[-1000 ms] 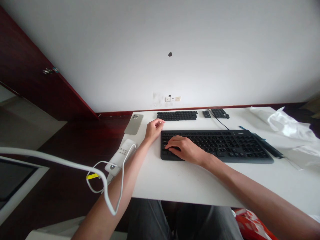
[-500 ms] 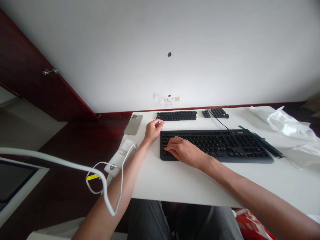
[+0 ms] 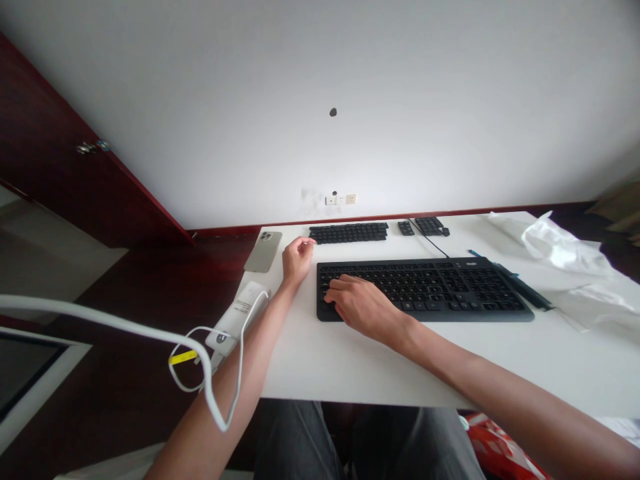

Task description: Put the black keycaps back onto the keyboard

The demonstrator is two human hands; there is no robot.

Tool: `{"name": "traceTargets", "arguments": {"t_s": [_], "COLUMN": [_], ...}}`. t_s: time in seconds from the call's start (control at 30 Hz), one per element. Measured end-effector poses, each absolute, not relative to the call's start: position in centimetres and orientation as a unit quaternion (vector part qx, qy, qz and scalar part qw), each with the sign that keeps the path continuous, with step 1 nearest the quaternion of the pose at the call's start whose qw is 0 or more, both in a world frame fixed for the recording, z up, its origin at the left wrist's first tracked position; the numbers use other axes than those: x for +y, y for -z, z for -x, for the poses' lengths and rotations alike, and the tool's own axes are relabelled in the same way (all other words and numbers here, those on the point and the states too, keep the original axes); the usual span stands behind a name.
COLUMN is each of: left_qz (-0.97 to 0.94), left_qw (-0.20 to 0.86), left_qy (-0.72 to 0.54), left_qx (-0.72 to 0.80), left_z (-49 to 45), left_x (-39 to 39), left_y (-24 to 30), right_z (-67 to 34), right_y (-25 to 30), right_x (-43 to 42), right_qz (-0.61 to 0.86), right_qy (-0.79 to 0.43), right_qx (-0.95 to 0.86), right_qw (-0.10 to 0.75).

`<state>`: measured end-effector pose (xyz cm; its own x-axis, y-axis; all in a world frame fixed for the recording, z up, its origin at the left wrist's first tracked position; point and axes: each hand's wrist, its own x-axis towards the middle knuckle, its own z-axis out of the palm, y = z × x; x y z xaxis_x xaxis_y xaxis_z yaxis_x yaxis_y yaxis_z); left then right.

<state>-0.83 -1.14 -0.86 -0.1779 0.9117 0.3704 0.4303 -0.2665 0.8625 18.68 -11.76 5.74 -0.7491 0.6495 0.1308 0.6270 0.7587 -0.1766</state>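
Keyboard [image 3: 425, 288] is lying flat on the white table [image 3: 310, 363], right in front of you, w/ your R hand [image 3: 364, 303] over its L end.
It's prob. light, stiff plastic, maybe sliding a bit on the smooth top; best hold = outer rims, w/ small key parts likely being the fragile bit. Your R hand is bending palm-down, fingers curling onto the L-end keys; can't tell if they're gripping anything. Your L hand [image 3: 297, 260] is resting on its side just off the top L corner, fingers half curled, tips near the row of loose keys [image 3: 349, 233]; can't tell if it's pinching one. Phone [image 3: 263, 251] is lying L of that hand, white plastic bag [image 3: 565, 243] sitting far R.
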Motion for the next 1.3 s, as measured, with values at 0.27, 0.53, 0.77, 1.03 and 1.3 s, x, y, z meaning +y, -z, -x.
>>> {"name": "traceTargets", "arguments": {"t_s": [0.27,0.53,0.77,1.03,1.3], "left_qz": [-0.605,-0.607,-0.616,-0.623,-0.628], "left_qw": [0.242,0.258,0.257,0.257,0.252], "left_qy": [-0.526,-0.526,-0.520,-0.519,-0.516], "left_qx": [0.547,0.538,0.533,0.526,0.526], "left_z": [0.8,0.7,0.6,0.7,0.7], "left_x": [-1.1,-1.4,-1.6,-1.4,-1.5], "left_y": [0.9,0.6,0.2,0.5,0.4], "right_z": [-18.4,-18.7,-18.9,-19.3,-19.0], "right_y": [-6.1,-6.2,-5.9,-5.4,-5.7], "right_x": [-12.1,-11.5,-11.3,-10.9,-11.0], "right_qz": [0.359,0.382,0.385,0.364,0.356], "right_qy": [-0.061,-0.093,-0.091,-0.097,-0.052], "right_qx": [-0.928,-0.916,-0.913,-0.920,-0.930], "right_qw": [0.081,0.084,0.095,0.106,0.076]}}
